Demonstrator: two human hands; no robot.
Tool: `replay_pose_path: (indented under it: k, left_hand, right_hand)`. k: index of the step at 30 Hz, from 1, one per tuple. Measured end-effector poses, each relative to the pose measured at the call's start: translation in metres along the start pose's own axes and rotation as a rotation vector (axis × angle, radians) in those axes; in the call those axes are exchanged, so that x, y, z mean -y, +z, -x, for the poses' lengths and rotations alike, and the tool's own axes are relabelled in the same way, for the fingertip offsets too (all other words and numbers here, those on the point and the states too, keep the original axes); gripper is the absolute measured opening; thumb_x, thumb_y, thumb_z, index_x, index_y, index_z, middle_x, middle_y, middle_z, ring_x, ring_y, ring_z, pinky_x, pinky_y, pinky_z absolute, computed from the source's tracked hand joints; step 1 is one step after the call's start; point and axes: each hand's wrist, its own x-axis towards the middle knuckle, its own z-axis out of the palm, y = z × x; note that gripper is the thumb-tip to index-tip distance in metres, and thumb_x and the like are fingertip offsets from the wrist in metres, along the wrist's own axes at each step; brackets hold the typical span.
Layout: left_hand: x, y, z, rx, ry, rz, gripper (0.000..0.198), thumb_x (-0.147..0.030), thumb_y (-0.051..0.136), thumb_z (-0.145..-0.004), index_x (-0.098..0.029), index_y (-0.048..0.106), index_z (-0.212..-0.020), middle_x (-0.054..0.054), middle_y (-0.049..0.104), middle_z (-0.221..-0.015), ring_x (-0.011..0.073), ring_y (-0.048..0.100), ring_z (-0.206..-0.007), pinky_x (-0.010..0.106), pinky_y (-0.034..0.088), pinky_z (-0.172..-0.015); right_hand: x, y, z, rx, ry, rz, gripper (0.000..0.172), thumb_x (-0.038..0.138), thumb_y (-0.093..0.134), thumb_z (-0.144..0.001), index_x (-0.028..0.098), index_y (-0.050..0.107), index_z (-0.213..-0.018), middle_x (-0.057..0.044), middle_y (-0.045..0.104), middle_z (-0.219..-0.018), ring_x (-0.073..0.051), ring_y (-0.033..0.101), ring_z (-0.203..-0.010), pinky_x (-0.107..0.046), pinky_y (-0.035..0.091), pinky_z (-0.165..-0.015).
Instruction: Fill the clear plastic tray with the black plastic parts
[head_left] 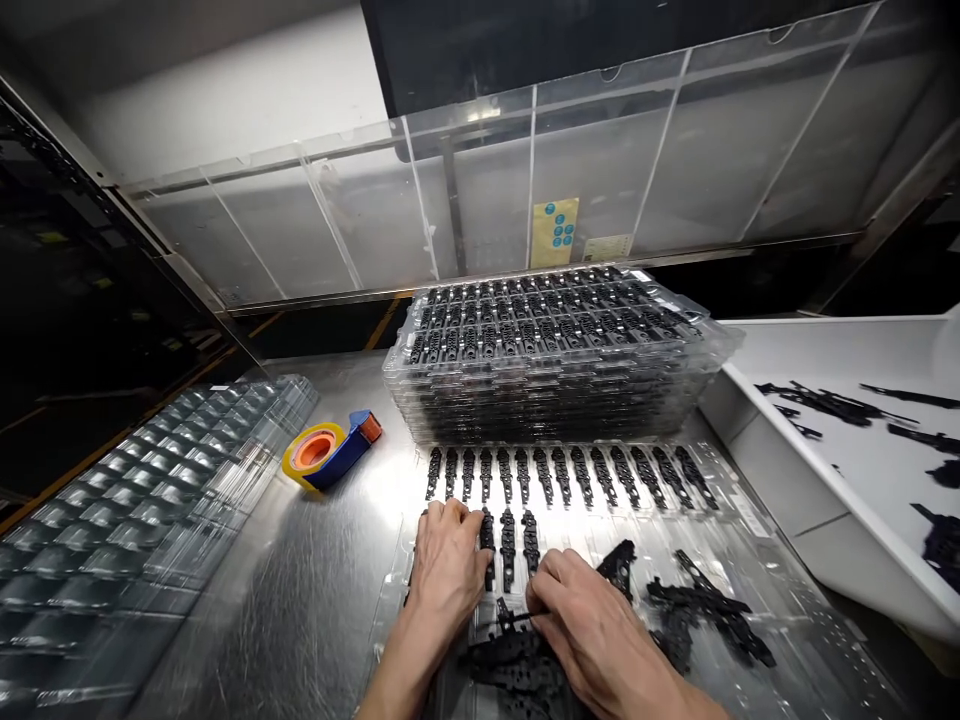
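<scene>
A clear plastic tray (390,590) lies before me, with a full back row of slim black plastic parts (559,475) standing in its slots. Over the left end of the second row, my left hand (446,565) has its fingers curled down on a black plastic part, mostly hidden beneath them. Just right of it, more black parts (508,550) sit in slots. My right hand (581,615) is closed in a pinch on a black part, of which only a thin end shows. Loose black parts (517,660) lie in a pile under and beside the right hand.
Behind the tray rises a stack of filled clear trays (555,390). A blue and yellow tape dispenser (334,450) lies on the metal table (300,580). Empty clear trays (135,520) are at left. At right, a white bin (810,490) holds more black parts.
</scene>
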Motion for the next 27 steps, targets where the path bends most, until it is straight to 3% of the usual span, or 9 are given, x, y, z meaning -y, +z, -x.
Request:
replay_pose_path:
  k: [4,7,11,13,16,19,24,27]
  left_hand:
    - [-0.001,-0.001,0.000,0.006,0.028,-0.026,0.033,-0.014,0.056,-0.075,-0.022,0.064,-0.106,0.008,0.057,-0.101,0.0269,0.045,-0.096,0.039,0.038,-0.082]
    - [0.000,-0.003,0.000,0.018,0.050,-0.035,0.035,-0.012,0.054,-0.074,-0.023,0.064,-0.106,0.008,0.056,-0.100,0.0265,0.045,-0.094,0.039,0.037,-0.080]
    - [0.000,-0.003,-0.002,0.029,0.070,-0.042,0.034,-0.012,0.054,-0.074,-0.024,0.065,-0.104,0.007,0.056,-0.099,0.0258,0.045,-0.092,0.039,0.037,-0.079]
    - [-0.002,-0.003,-0.002,0.027,0.072,-0.049,0.034,-0.011,0.053,-0.074,-0.024,0.065,-0.103,0.007,0.055,-0.098,0.0260,0.045,-0.092,0.039,0.038,-0.079]
    - [-0.007,-0.004,-0.001,0.019,0.065,-0.052,0.035,-0.009,0.049,-0.078,-0.023,0.065,-0.106,0.008,0.055,-0.098,0.0256,0.046,-0.092,0.039,0.039,-0.079]
    - [-0.006,-0.006,0.004,-0.034,0.048,-0.023,0.035,-0.009,0.047,-0.082,-0.020,0.064,-0.110,0.008,0.055,-0.099,0.0250,0.046,-0.093,0.039,0.040,-0.080]
    - [0.019,-0.009,0.022,-0.219,-0.005,0.081,0.026,-0.018,0.050,-0.086,-0.017,0.065,-0.107,0.009,0.057,-0.097,0.0248,0.048,-0.090,0.040,0.044,-0.079]
    - [0.034,-0.014,0.037,-0.321,-0.105,0.124,0.023,-0.025,0.052,-0.087,-0.018,0.067,-0.102,0.008,0.058,-0.095,0.0250,0.048,-0.088,0.040,0.045,-0.078]
  right_hand:
    - [0.002,-0.010,0.009,-0.066,-0.049,-0.089,0.016,0.010,0.038,-0.089,0.022,0.048,-0.086,-0.004,0.056,-0.092,-0.019,0.053,-0.083,-0.034,0.045,-0.073]
    - [-0.008,-0.024,0.019,-0.092,0.007,-0.228,0.016,0.022,0.037,-0.094,0.023,0.051,-0.088,-0.003,0.059,-0.084,-0.018,0.056,-0.073,-0.032,0.048,-0.066]
    - [-0.033,-0.057,0.022,-0.194,0.137,-0.333,0.024,0.037,0.041,-0.095,0.023,0.061,-0.094,-0.006,0.064,-0.098,-0.021,0.061,-0.090,-0.037,0.051,-0.080]
    - [-0.043,-0.076,0.013,-0.137,0.208,-0.307,0.027,0.041,0.043,-0.094,0.023,0.062,-0.100,-0.007,0.065,-0.104,-0.022,0.061,-0.094,-0.039,0.051,-0.082]
    - [-0.048,-0.093,-0.014,0.104,0.238,-0.212,0.022,0.035,0.048,-0.093,0.020,0.062,-0.100,-0.006,0.066,-0.103,-0.020,0.063,-0.086,-0.034,0.052,-0.072]
    - [-0.049,-0.087,-0.044,0.220,0.179,-0.115,0.012,0.025,0.056,-0.087,0.020,0.064,-0.094,-0.003,0.068,-0.094,-0.018,0.063,-0.079,-0.028,0.049,-0.065]
    - [-0.050,-0.058,-0.062,0.088,0.095,0.026,0.018,0.018,0.063,-0.082,0.019,0.062,-0.100,-0.006,0.064,-0.102,-0.022,0.059,-0.089,-0.032,0.045,-0.072]
    - [-0.052,-0.046,-0.057,0.040,0.034,0.083,0.010,0.016,0.062,-0.083,0.018,0.064,-0.092,-0.007,0.061,-0.102,-0.023,0.057,-0.089,-0.034,0.045,-0.073]
